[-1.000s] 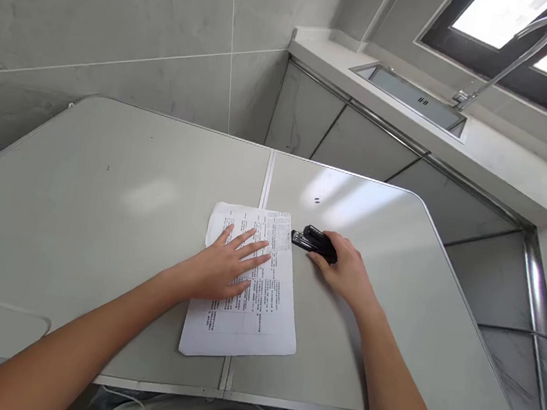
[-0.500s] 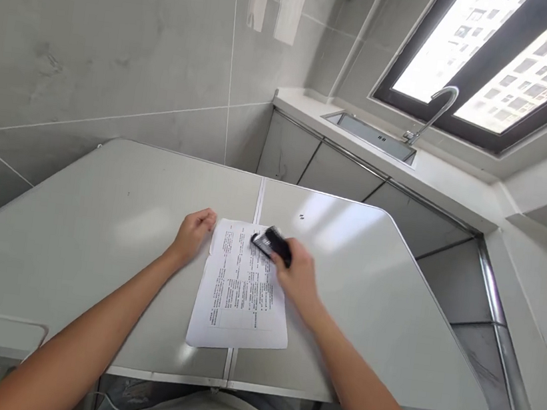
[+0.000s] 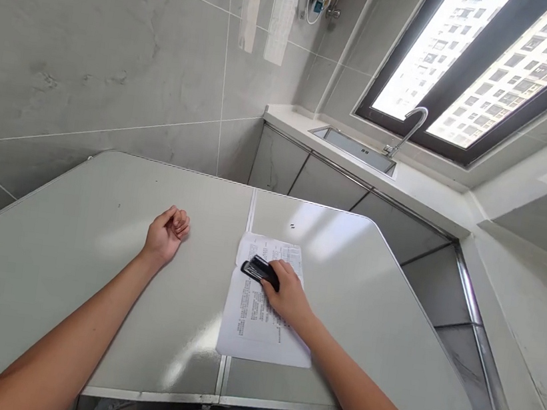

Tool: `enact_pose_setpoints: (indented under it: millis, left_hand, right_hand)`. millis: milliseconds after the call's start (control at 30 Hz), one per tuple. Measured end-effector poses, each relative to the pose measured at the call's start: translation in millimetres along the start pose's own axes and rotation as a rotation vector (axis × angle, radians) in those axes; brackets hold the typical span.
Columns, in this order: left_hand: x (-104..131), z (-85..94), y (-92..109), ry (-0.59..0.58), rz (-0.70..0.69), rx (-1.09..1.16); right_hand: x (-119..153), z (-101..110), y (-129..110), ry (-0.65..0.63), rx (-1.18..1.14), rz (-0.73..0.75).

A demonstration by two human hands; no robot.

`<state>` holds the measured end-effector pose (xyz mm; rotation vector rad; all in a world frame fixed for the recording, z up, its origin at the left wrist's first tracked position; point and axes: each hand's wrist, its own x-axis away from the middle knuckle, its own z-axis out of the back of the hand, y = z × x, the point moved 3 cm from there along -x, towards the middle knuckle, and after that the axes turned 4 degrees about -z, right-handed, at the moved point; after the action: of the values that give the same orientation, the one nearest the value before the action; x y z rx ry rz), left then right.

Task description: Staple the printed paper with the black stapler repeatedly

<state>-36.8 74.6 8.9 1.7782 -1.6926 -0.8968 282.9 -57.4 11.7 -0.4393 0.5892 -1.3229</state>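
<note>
A printed sheet of paper [image 3: 261,338] lies over the seam of the grey-white table [image 3: 180,300]. My right hand [image 3: 286,294] is closed round a black stapler [image 3: 261,270], which lies over the upper part of the sheet, its far end pointing left. To the left of the paper, apart from it, my left hand [image 3: 167,235] rests on the table with its fingers curled in and nothing visible in them.
Two small dark marks [image 3: 292,226] are on the table beyond the paper. A counter [image 3: 424,211] with a sink [image 3: 356,150] and a faucet [image 3: 409,132] stands behind, at the right, under a window. A tiled wall rises on the left.
My left hand has moved left, away from the paper's edge, and turned with its curled fingers up. The paper has shifted right relative to the table seam, with the stapler still in my right hand.
</note>
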Motion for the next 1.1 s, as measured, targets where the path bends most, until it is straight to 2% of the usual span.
enact_pose_setpoints:
  millis: [100, 167, 233, 300, 367, 467, 533, 600, 700, 800, 867, 1100]
  left_hand:
    - [-0.5, 1.0, -1.5, -0.001, 0.01, 0.008]
    - [-0.5, 0.4, -1.4, -0.014, 0.022, 0.007]
    - [-0.2, -1.4, -1.0, -0.031, 0.042, 0.001]
    - [0.1, -3.4, -0.7, -0.043, 0.059, -0.006]
    - [0.1, -4.4, -0.5, -0.046, 0.064, -0.006]
    - [-0.7, -3.3, -0.6, -0.035, 0.049, 0.011]
    - [-1.8, -0.7, -1.3, -0.016, 0.039, 0.018]
    - [-3.0, 2.6, -2.3, 0.008, 0.03, 0.02]
    - [-4.5, 6.1, -2.4, 0.04, -0.007, 0.05]
    - [-4.0, 6.1, -0.8, 0.082, -0.027, 0.131]
    - [-2.2, 4.2, 0.9, 0.11, -0.018, 0.172]
    - [3.7, -2.9, 6.4, 0.064, -0.035, 0.222]
  right_hand:
    - [13.5, 20.5, 20.2, 0.009, 0.01, -0.038]
    - [15.5, 33.7, 29.3, -0.042, 0.008, -0.039]
    - [8.6, 48.4, 39.0, -0.144, -0.022, -0.007]
    - [-7.4, 66.9, 55.0, -0.163, -0.088, 0.015]
    - [-29.5, 87.4, 81.8, 0.005, -0.147, -0.059]
    - [-57.5, 103.3, 130.6, 0.291, -0.051, -0.321]
    - [-67.9, 100.0, 154.2, 0.372, 0.035, -0.423]
    - [-72.0, 90.2, 166.8, 0.387, 0.071, -0.446]
    - [-70.9, 75.8, 170.4, 0.338, 0.178, -0.369]
    - [-68.2, 70.3, 172.0, 0.292, 0.255, -0.282]
    - [-68.0, 70.4, 177.0, 0.284, 0.226, -0.29]
    - [-70.0, 70.5, 184.8, 0.269, 0.205, -0.313]
